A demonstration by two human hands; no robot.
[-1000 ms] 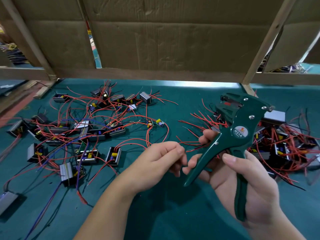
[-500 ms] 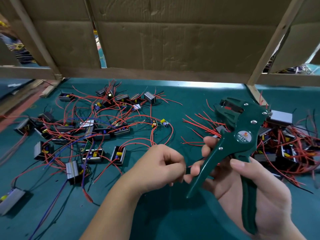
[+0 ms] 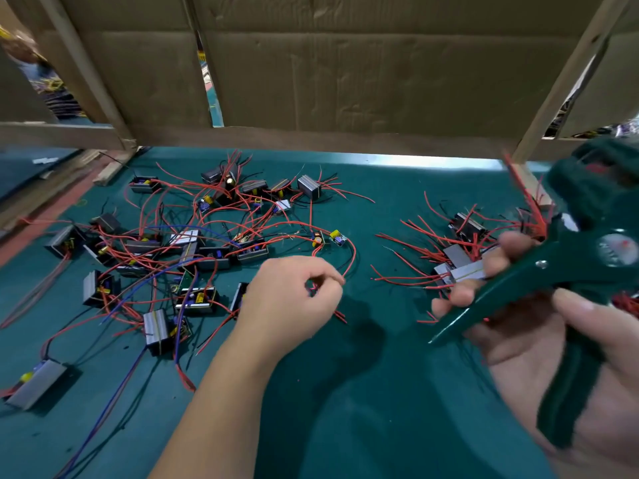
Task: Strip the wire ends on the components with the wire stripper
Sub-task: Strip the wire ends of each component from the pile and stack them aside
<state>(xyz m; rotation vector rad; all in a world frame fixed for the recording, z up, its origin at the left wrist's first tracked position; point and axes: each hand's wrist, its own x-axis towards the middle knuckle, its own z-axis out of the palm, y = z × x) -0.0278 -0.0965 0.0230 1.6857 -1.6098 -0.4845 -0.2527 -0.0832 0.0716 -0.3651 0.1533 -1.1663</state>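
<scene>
While the left hand (image 3: 294, 299) pinches a red wire (image 3: 354, 255) between curled fingers, the right hand (image 3: 518, 340) grips the green wire stripper (image 3: 570, 267) off to the right; components (image 3: 197, 297) lie tangled across the green table (image 3: 363, 392) beyond

even overhead light | soft shadows under hands; wire stripper (image 3: 584, 257) motion-blurred | edges bowed by wide-angle

The left hand (image 3: 290, 299) is bare, and its forearm (image 3: 224, 392) is also uncovered as far as the view reaches. The right hand (image 3: 518, 354) is bare too, with a short, plain nail (image 3: 574, 299) on the thumb.
</scene>
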